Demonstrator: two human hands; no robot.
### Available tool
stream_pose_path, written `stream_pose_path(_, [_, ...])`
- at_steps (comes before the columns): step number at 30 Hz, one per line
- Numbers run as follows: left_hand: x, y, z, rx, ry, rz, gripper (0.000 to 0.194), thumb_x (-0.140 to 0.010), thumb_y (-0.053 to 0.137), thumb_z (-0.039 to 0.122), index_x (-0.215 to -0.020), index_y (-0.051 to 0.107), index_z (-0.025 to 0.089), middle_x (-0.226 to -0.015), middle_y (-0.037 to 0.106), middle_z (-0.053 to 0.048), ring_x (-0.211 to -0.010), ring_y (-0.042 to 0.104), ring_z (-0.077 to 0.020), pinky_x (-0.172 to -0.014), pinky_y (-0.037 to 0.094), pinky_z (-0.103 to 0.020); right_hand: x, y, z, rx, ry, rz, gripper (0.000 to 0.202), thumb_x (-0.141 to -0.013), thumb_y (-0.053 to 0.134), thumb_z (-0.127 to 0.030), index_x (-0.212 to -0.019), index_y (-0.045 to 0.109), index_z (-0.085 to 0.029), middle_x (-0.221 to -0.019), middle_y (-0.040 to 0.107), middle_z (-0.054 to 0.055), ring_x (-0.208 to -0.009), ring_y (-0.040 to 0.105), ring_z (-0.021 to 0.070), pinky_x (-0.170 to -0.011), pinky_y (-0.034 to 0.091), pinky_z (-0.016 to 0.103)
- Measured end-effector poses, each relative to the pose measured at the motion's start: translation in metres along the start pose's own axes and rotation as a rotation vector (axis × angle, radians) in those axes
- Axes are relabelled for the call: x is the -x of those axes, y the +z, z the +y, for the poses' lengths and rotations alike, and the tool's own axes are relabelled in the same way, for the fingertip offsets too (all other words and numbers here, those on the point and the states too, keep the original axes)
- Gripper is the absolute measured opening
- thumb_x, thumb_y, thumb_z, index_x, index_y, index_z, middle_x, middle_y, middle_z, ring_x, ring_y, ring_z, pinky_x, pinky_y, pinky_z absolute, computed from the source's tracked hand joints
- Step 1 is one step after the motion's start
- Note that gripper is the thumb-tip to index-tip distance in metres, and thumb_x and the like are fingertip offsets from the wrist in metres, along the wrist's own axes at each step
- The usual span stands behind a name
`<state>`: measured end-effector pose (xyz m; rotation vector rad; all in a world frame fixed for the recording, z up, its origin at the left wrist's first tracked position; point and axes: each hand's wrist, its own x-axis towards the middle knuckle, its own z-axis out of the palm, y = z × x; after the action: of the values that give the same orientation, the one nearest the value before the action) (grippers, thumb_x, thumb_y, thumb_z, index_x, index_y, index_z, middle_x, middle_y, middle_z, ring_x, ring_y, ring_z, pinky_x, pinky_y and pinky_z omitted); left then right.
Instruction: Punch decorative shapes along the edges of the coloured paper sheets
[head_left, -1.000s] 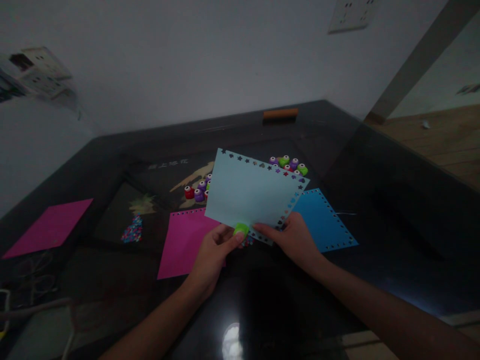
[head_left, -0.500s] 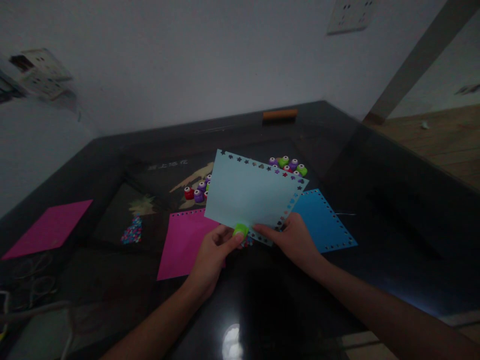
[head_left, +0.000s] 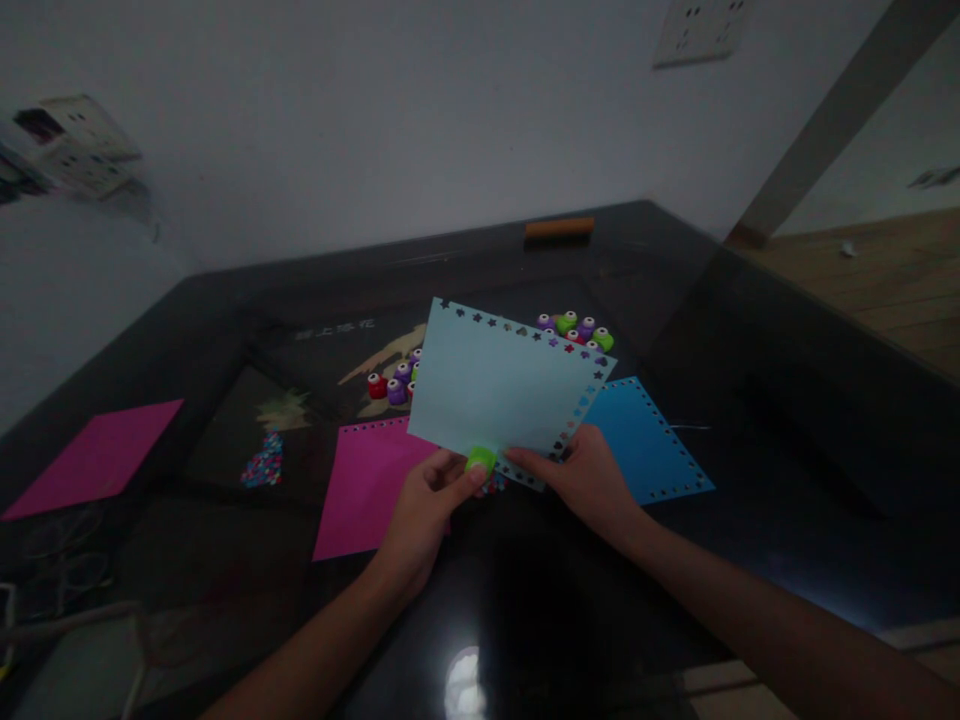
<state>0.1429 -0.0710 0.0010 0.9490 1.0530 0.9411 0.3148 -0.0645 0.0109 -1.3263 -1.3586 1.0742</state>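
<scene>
Pinching a green craft punch, my left fingers meet the pale-blue sheet my right fingers grip: top and right edges punched, bottom partly, left plain.

Relative to one second earlier, the view is displaced marginally left: the far-left pink sheet, orange roll and wall socket register slightly farther left. The pale blue sheet and green punch show similar slight leftward displacement; independent movement cannot be determined.
</scene>
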Motion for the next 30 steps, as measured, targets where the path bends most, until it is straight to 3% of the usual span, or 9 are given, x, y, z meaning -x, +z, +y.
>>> stream_pose_path(15, [-0.0001, 0.0000, 0.0002, 0.016, -0.001, -0.013, 0.029, -0.072, 0.072, 0.034, -0.095, 0.068, 0.016, -0.089, 0.070, -0.006, -0.080, 0.061, -0.0176, -0.077, 0.043, -0.030, 0.0000, 0.0001, 0.0009, -0.013, 0.008, -0.004, 0.021, -0.068, 0.070, -0.029, -0.085, 0.066, -0.017, -0.089, 0.073, 0.009, -0.080, 0.068, 0.0246, -0.074, 0.054, 0.041])
stream_pose_path(30, [0.0010, 0.0019, 0.0015, 0.067, -0.004, -0.035, 0.033, -0.071, 0.073, 0.032, -0.100, 0.068, 0.017, -0.095, 0.072, -0.008, -0.087, 0.064, -0.0205, -0.088, 0.044, -0.034, 0.0002, 0.0004, 0.0002, 0.035, 0.000, 0.001, 0.017, -0.068, 0.069, -0.031, -0.079, 0.066, -0.018, -0.082, 0.074, 0.007, -0.074, 0.068, 0.0237, -0.067, 0.055, 0.038])
